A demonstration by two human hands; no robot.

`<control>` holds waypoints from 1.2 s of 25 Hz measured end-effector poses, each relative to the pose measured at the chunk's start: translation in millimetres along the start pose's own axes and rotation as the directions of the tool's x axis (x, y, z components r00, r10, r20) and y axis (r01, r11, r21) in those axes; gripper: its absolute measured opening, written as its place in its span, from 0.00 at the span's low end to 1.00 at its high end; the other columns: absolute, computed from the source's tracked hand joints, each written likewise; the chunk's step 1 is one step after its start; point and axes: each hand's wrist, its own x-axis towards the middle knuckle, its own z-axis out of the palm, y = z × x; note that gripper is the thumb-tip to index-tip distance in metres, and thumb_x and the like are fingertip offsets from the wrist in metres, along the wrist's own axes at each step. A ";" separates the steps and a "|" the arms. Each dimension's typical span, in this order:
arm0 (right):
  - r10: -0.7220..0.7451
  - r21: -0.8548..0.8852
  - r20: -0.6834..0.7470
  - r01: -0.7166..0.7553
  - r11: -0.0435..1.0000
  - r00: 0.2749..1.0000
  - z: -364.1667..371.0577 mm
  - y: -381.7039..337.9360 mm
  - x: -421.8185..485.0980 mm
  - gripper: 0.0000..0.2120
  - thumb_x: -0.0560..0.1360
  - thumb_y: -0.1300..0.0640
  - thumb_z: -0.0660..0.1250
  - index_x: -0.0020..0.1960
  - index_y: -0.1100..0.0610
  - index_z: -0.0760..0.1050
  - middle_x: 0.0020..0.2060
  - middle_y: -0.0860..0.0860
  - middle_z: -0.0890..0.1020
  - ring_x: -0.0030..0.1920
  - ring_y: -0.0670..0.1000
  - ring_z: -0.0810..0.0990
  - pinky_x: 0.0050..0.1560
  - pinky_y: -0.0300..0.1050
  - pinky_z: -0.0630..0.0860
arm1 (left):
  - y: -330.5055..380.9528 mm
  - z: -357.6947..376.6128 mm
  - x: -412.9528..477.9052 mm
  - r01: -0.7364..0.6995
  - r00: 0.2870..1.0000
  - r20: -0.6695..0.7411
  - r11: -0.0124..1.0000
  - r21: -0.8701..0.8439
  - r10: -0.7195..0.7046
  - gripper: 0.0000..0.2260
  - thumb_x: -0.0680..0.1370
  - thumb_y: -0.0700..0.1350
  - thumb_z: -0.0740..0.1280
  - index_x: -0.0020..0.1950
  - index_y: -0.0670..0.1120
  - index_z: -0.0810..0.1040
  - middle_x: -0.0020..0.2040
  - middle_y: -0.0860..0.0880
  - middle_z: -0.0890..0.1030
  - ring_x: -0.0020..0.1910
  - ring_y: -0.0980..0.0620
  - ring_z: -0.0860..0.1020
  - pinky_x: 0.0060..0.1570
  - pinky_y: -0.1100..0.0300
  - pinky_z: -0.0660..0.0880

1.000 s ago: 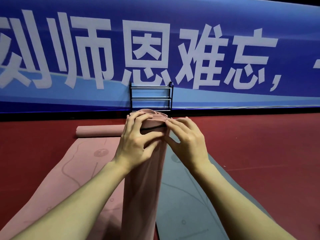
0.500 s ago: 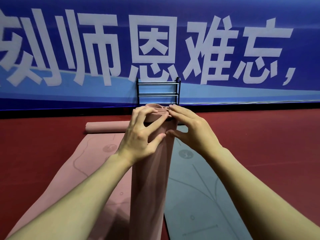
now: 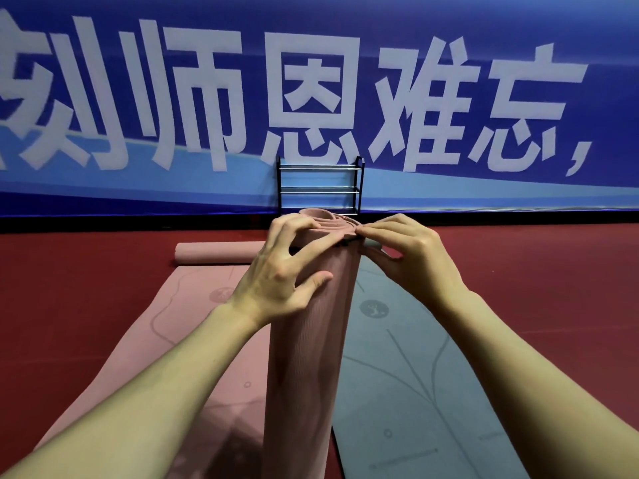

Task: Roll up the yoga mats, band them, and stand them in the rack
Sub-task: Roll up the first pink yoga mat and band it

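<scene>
The roll point(image 3: 304, 357) stands upright between a flat pink mat point(image 3: 193, 326) and a grey mat point(image 3: 408, 368). At its top the left grip point(image 3: 276, 274) curls round the rim; the right grip point(image 3: 415, 261) pinches a dark band point(image 3: 345, 244). Stretch the band evenly and slide it well below the rim, layers kept tight, I'd judge. Beyond lie a second roll point(image 3: 214, 252) and the rack point(image 3: 320, 186)
</scene>
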 end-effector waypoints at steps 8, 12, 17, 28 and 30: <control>0.223 0.070 -0.018 -0.221 0.973 0.975 34.6 -32.0 -16.0 0.23 0.78 0.56 0.72 0.72 0.60 0.74 0.73 0.51 0.75 0.70 0.49 0.76 0.66 0.50 0.76 | -6.6 0.1 -4.6 0.002 1.000 -0.030 1.000 0.030 -0.001 0.18 0.78 0.45 0.73 0.67 0.49 0.82 0.66 0.36 0.73 0.70 0.35 0.68 0.71 0.41 0.68; 0.587 0.472 0.105 -0.560 0.681 0.803 57.5 -65.4 -12.4 0.40 0.78 0.38 0.66 0.82 0.49 0.53 0.79 0.41 0.63 0.76 0.40 0.64 0.75 0.44 0.64 | -5.0 -5.0 -12.0 0.079 0.987 -0.133 0.991 -0.109 -0.093 0.20 0.78 0.48 0.72 0.67 0.43 0.80 0.70 0.40 0.71 0.72 0.41 0.68 0.71 0.44 0.69; 0.759 0.591 0.176 -0.684 0.428 0.627 66.5 -71.0 14.2 0.47 0.68 0.27 0.64 0.80 0.49 0.60 0.70 0.39 0.71 0.66 0.28 0.69 0.74 0.43 0.67 | -1.8 -3.8 2.7 0.618 0.684 0.090 0.510 -0.598 -0.724 0.52 0.68 0.77 0.66 0.83 0.53 0.53 0.80 0.58 0.60 0.79 0.58 0.61 0.75 0.58 0.62; 0.591 0.444 0.091 -0.563 0.696 0.802 45.7 -58.2 -41.3 0.44 0.76 0.39 0.66 0.81 0.38 0.41 0.82 0.40 0.52 0.81 0.43 0.54 0.79 0.50 0.58 | 23.5 9.5 -30.0 0.615 0.786 0.246 0.673 -0.411 -0.567 0.44 0.69 0.80 0.57 0.77 0.73 0.38 0.82 0.60 0.56 0.81 0.58 0.55 0.75 0.57 0.60; 0.576 0.457 0.111 -0.556 0.694 0.810 55.1 -69.8 -44.9 0.43 0.78 0.42 0.66 0.82 0.41 0.41 0.82 0.41 0.49 0.81 0.44 0.52 0.80 0.54 0.58 | 26.5 15.2 -16.1 0.603 0.775 0.161 0.639 -0.477 -0.611 0.43 0.70 0.78 0.59 0.77 0.73 0.38 0.83 0.57 0.53 0.81 0.58 0.52 0.75 0.58 0.56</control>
